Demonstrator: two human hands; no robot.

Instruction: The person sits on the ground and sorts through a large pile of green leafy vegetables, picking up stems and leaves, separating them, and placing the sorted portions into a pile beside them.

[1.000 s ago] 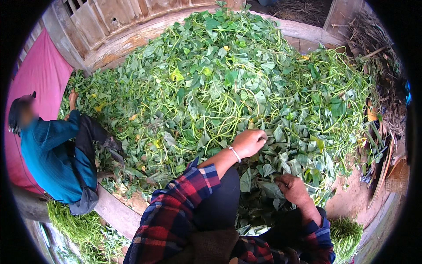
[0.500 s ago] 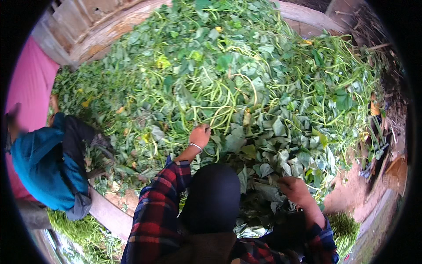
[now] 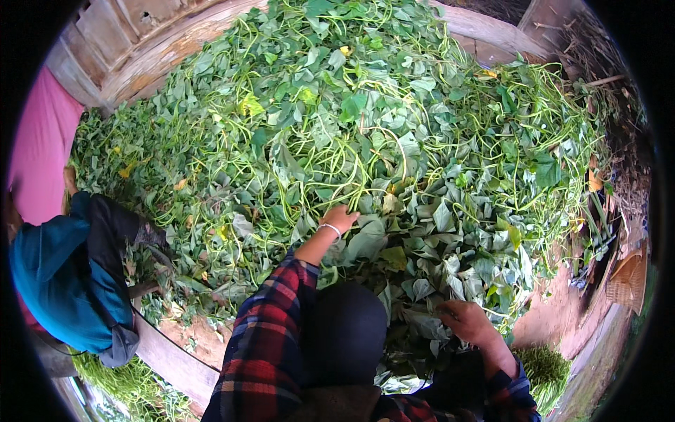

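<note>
A large heap of green leaves [image 3: 443, 218] on long pale stems spreads out in front of me. My left hand [image 3: 338, 220], with a pale band at the wrist, reaches into the middle of it. Its fingers are closed on several green stems [image 3: 356, 190] that run away from the fingertips. Lower right, my right hand [image 3: 467, 323] is curled over darker leaves near my lap. What lies in those fingers, if anything, is hidden.
At the left, a person in a teal top [image 3: 53, 281] sits by the heap near a pink cloth [image 3: 43, 148]. Wooden boards [image 3: 105, 42] stand behind. A woven basket [image 3: 626, 281] is at the right. Bundles of green stalks [image 3: 545, 373] lie beside and behind me.
My left hand has moved a little to the right and down, and its fingers have closed on stems. My right hand stays nearly where it was, still curled.
</note>
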